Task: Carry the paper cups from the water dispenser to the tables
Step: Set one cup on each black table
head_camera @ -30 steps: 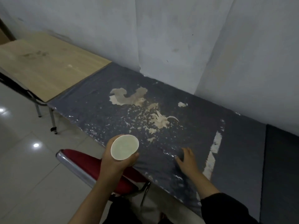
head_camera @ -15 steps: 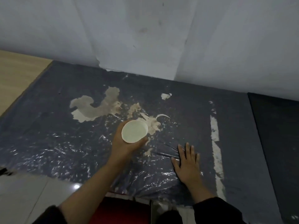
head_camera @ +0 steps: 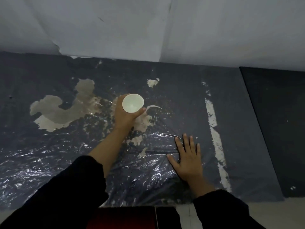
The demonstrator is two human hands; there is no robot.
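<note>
A white paper cup [head_camera: 133, 103] stands upright in my left hand [head_camera: 125, 115], which is wrapped around its side over the middle of a dark table [head_camera: 49, 146] with a worn, peeling surface under clear plastic. I look straight down into the cup's round mouth; whether its base touches the table cannot be told. My right hand [head_camera: 188, 157] lies flat on the plastic near the front edge, palm down, fingers spread, holding nothing.
A grey-white wall [head_camera: 148, 27] runs along the table's far edge. A second, darker table [head_camera: 277, 121] abuts on the right. A red chair seat [head_camera: 122, 218] sits below the front edge, with pale floor [head_camera: 214, 210] beside it.
My view has closed in over the table. My left hand has carried the cup forward from the front edge to the table's middle. My right hand has settled flat on the plastic.
</note>
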